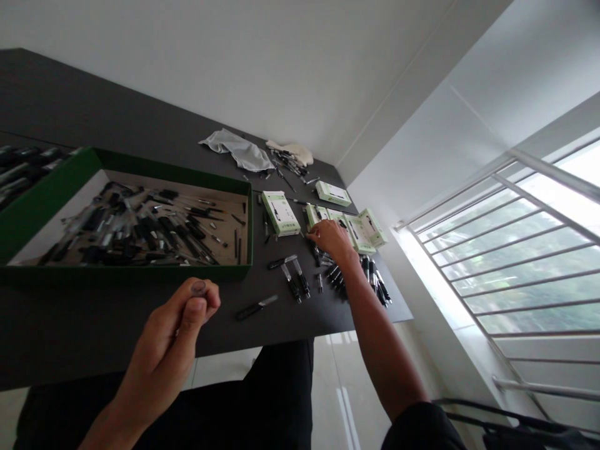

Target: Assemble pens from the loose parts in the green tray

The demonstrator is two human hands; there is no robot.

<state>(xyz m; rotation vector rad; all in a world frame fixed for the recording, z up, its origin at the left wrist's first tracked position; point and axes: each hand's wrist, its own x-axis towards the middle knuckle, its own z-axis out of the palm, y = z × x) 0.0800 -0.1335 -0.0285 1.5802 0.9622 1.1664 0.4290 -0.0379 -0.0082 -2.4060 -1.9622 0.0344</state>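
Observation:
My left hand (178, 328) is closed in front of the green box, thumb pressed against curled fingers. A dark grey patch shows at the fingers; whatever they may grip is hidden. My right hand (332, 239) reaches over the table's right side, fingers curled together at the near edge of an open light-green pen carton (316, 214). What lies in these fingers cannot be made out. Below that hand, several black pens (375, 278) lie bunched, partly covered by my forearm. Between both hands are a few clear-and-black pens (301, 277) and a single blurred pen (257, 308).
A large green box (173, 270) full of loose pens and pen parts stands at left. Closed cartons (281, 214) lie mid-table and farther back. A white plastic bag (239, 150), a pale cloth (297, 153) and more pens lie near the wall. A barred window (525, 250) is at right.

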